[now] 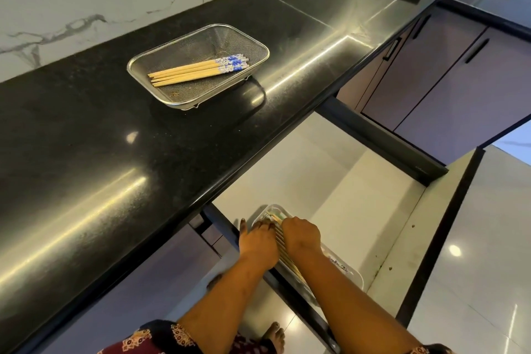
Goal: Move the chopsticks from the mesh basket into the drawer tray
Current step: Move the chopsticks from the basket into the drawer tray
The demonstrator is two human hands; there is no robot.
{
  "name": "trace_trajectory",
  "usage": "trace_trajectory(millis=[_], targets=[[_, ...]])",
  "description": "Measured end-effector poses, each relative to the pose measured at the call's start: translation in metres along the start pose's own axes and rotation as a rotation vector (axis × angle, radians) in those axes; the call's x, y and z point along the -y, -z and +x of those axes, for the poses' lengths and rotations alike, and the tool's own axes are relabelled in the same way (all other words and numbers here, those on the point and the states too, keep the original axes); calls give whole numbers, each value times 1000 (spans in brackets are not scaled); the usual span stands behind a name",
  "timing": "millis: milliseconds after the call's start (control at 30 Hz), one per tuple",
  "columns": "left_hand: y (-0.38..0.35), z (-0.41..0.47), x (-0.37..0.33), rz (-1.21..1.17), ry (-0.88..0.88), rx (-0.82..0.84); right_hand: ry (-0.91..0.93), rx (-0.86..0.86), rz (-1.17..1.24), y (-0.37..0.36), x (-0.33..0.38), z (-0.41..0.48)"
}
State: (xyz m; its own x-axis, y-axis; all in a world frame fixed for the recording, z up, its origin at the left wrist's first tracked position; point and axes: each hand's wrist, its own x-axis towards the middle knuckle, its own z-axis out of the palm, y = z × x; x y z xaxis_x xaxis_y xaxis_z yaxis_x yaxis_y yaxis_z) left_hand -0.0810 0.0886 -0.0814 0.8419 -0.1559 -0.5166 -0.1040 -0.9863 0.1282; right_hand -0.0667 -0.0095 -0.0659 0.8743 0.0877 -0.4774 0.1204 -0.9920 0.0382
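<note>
Counter: a black polished counter (86,129) runs across the left and middle, with a pale veined wall behind it.
Basket: a metal mesh basket (161,52) stands on the counter, well apart from both hands.
Basket contents: a small bundle of chopsticks (195,70) lies across its floor, side by side, plain wooden ends to the left and blue-patterned ends to the right; a few dark crumbs sit near the front wall.
Left hand: the left hand (258,241) is down in the open drawer, palm down at the left edge of the tray, its fingers (260,225) stretched forward and lightly spread, resting against the sticks there; whether it grips any of them cannot be told.
Tray: a shallow metal tray (355,277) lies in the drawer, its far corner showing past the hands.
Tray contents: a row of chopsticks in the tray (283,253) lies lengthwise between the two hands, partly covered by them.
Right hand: the right hand (301,234) is just beside the left, knuckles up, fingers curled down onto the far part of the row; the fingertips are hidden, so a firm hold cannot be confirmed.
Drawer: the drawer (359,181) is pulled out below the counter edge, pale inside, dark-rimmed.
</note>
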Motion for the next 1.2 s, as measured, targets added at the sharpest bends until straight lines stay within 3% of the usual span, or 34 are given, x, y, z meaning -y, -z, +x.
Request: trace_trajectory(millis=[233,500,1000,1200], targets=[[2,7,-1,61,-11,117,-8,58,17,-1,-3,6],[3,8,-2,28,15,131,-120,120,60,0,1,12],[8,9,-3,-185,-16,24,-21,-52,-6,-1,-7,2],[10,13,-3,-231,-20,15,-52,36,-76,-1,-6,8]])
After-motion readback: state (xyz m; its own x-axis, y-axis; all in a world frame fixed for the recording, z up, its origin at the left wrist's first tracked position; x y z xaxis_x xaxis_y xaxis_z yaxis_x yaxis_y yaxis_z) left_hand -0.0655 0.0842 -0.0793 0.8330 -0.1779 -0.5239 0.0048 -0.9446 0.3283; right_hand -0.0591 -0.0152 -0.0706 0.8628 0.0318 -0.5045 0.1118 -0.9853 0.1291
